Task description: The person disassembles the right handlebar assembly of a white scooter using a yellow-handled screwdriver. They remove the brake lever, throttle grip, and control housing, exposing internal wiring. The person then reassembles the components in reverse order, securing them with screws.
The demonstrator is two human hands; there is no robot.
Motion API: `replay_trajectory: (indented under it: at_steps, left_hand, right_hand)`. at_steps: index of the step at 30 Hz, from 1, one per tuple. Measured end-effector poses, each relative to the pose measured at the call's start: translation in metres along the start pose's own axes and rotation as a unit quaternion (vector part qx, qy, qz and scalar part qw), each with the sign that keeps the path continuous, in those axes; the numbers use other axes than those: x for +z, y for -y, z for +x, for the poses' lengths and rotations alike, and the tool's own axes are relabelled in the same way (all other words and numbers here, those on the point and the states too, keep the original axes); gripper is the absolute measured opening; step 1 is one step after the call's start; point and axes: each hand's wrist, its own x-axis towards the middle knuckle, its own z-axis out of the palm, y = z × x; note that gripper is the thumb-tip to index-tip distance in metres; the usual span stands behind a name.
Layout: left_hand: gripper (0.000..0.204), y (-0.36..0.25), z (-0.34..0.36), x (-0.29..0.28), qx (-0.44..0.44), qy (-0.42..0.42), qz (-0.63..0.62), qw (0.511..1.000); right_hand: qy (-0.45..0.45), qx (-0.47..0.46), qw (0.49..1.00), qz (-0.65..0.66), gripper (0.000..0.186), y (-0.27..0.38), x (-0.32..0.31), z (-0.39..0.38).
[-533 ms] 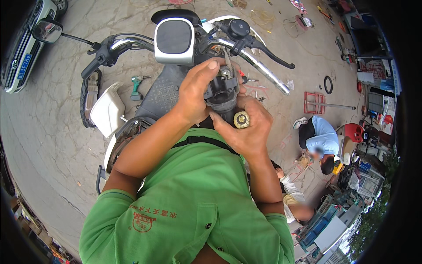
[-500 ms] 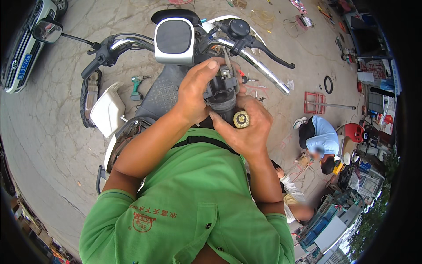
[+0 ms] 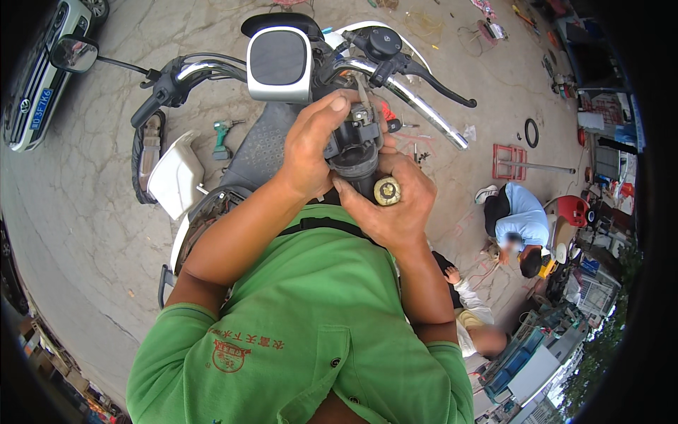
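1. Contact with a black housing [image 3: 354,150] is made by both hands: its left side and far side are wrapped by the left hand [image 3: 307,152], while a round-ended handle [image 3: 387,191], pale yellow and dark, is enclosed by the right hand [image 3: 399,201] just beside the housing's lower right. What lies inside the right grip is hidden.

2. The housing is held close in front of the waist, between the body and the handlebar. A small metal fitting [image 3: 363,115] is seen on its upper part; whether it is attached to the scooter cannot be told.

3. The step in hand is judged to be close two-handed handling of the housing; whether force is being applied cannot be read. For the next move, firm support by the left hand and free room for the handle seem to be called for.

4. Beyond the hands, a bare chrome bar [image 3: 427,109] with a black brake lever [image 3: 443,90] is seen to the upper right, and a grey-and-white dash unit [image 3: 280,65] is set above.

5. Farther out, a green drill [image 3: 222,139] is left on the ground near a white panel [image 3: 175,177]. To the right, a crouched co-worker in light blue [image 3: 524,215] is seen.
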Motion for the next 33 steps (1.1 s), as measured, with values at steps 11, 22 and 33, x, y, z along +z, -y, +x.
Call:
replay_trajectory:
  at_steps: [11, 22, 33]
  left_hand:
    - [0.059, -0.008, 0.008, -0.005, 0.037, 0.056, 0.120, 0.990]
    - [0.056, 0.002, 0.009, 0.000, -0.001, 0.008, -0.012, 1.000]
    - [0.075, 0.003, 0.005, 0.001, -0.012, 0.007, -0.028, 1.000]
  right_hand:
    - [0.053, 0.129, 0.987, 0.080, 0.036, 0.006, -0.011, 0.004]
    - [0.004, 0.041, 0.999, 0.032, 0.036, -0.001, -0.003, 0.004]
    - [0.000, 0.036, 0.999, 0.020, 0.035, -0.001, 0.000, 0.001]
